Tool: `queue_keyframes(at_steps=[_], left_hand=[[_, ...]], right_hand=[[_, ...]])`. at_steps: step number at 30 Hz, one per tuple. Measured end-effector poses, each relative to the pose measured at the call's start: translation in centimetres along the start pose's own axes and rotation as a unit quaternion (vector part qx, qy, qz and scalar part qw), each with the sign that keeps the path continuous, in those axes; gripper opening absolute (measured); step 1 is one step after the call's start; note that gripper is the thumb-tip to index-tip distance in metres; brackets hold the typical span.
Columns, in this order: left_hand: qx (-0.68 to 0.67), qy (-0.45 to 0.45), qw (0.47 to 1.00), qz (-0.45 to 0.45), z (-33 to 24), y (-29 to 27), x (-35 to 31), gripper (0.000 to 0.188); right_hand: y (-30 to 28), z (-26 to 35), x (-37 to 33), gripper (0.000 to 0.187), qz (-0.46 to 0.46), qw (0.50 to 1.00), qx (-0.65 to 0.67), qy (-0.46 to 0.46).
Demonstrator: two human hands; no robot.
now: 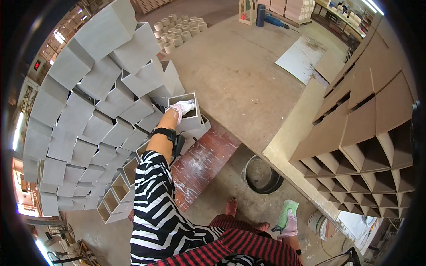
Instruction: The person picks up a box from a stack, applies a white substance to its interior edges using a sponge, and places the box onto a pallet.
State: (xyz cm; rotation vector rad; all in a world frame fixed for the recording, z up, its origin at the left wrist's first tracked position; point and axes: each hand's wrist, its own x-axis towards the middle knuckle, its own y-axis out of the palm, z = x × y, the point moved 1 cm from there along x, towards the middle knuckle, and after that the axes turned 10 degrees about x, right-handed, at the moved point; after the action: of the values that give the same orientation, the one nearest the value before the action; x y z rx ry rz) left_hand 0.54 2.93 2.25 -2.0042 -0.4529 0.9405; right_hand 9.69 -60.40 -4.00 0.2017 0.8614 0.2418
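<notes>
Grey clay boxes [88, 102], square and hollow, are piled in a big slanted stack on the person's left, taller than anything else nearby. On the right stands a brown shelf [368, 128] of square holes, and between them lies a wide work table [239, 75] with a group of small pale cups [177, 31] at its far end. Under the table edge sits a dark bucket [262, 175], and a red-brown board [202, 162] lies on the floor by the stack. The person's left hand [182, 108], in a white glove, reaches out and is closed over the near rim of one open grey box [188, 111]. That box sits at the right edge of the stack, mouth up, touching the boxes beside and below it. I think the box is being set onto the pile or lifted off it; I cannot tell which. Either way, the next move needs a steady hold, so the soft walls do not bend or bump the others. The right hand [290, 224], gloved too, hangs low by the person's side, clutching a green sponge [286, 213], well apart from the box.
</notes>
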Motion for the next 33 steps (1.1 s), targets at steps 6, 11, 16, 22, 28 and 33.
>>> queue_keyframes(at_steps=[6,11,16,22,28,33], left_hand=[[-0.024,-0.032,0.999,-0.014,-0.4,0.2,0.6,0.051],[-0.118,-0.094,0.988,-0.034,0.9,1.4,2.1,0.056],[-0.114,-0.166,0.979,-0.025,0.3,1.4,3.0,0.059],[-0.069,-0.2,0.977,0.006,-0.4,0.7,3.2,0.059],[-0.055,-0.212,0.976,-0.012,-3.2,-0.8,1.2,0.052],[0.117,-0.108,0.986,0.051,-3.6,-1.4,-0.4,0.049]], right_hand=[[0.4,0.1,0.2,0.038,0.002,1.0,-0.001,0.0],[0.6,0.3,0.3,0.038,0.006,1.0,-0.003,0.002],[0.4,0.3,0.3,0.037,0.006,1.0,0.001,0.001],[0.0,0.3,0.3,0.037,0.003,1.0,0.001,-0.001],[-0.6,0.4,0.1,0.036,0.002,1.0,0.002,-0.003],[-0.9,0.8,-0.1,0.036,0.002,1.0,-0.006,-0.004]])
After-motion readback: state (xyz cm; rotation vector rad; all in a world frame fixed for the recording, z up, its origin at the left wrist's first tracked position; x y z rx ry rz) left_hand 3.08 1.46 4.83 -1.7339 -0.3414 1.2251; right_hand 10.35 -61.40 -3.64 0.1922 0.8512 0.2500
